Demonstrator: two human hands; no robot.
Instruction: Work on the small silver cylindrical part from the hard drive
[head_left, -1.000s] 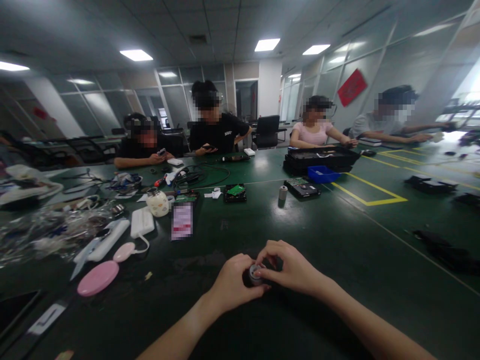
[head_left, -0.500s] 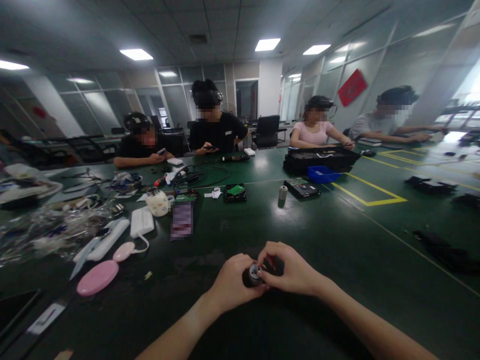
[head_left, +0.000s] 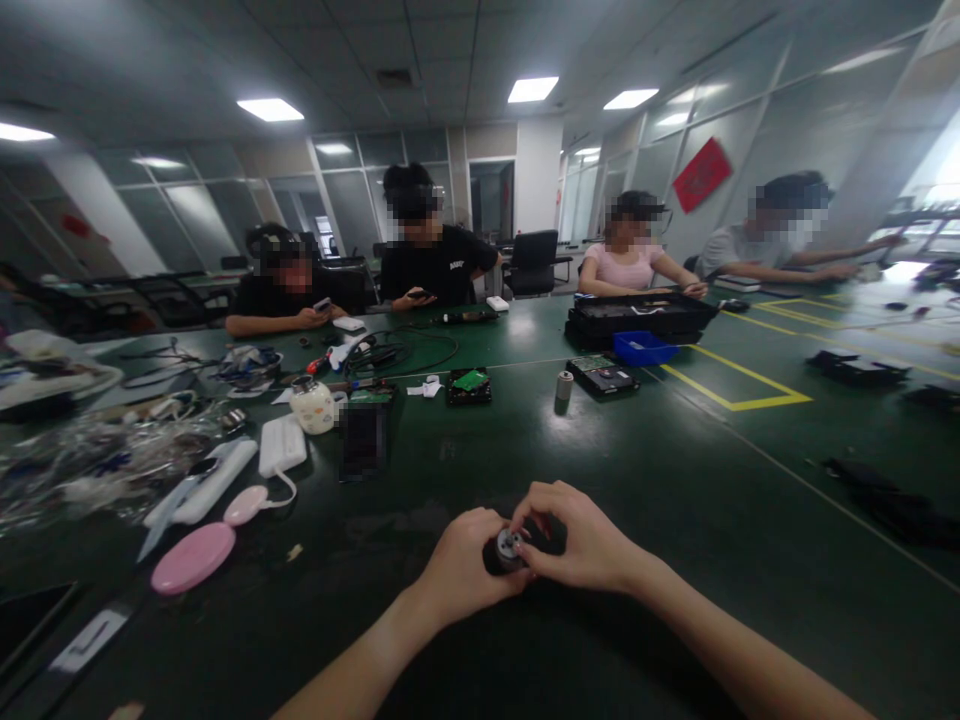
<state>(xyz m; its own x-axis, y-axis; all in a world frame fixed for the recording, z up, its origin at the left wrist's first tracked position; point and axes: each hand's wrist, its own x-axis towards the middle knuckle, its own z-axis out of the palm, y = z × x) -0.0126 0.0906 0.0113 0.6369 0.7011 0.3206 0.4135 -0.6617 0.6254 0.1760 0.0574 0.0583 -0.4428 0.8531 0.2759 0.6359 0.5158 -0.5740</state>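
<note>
My left hand [head_left: 469, 560] is wrapped round a small cylindrical electric motor [head_left: 508, 545], holding it upright just above the table. The motor's grey round end faces up, while its sides are mostly hidden by my fingers. My right hand [head_left: 581, 535] is closed in a pinch, thumb and forefinger at the motor's top edge; anything tiny between those fingertips is too small to make out. Farther off, a similar metal cylinder [head_left: 564, 386] stands on the green table [head_left: 465, 455].
Beyond it are a hard drive [head_left: 604, 376], a circuit board [head_left: 470, 382], a blue tray [head_left: 643, 348] and a black case [head_left: 641, 318]. On the left lie a mug [head_left: 313, 405], a phone [head_left: 363, 442], a pink round case [head_left: 193, 558] and plastic bags [head_left: 112, 450]. Several people sit opposite.
Both hands stay round the motor, with only slight finger movement at its top. The phone's screen has gone from lit to dark. The view has shifted a little.
</note>
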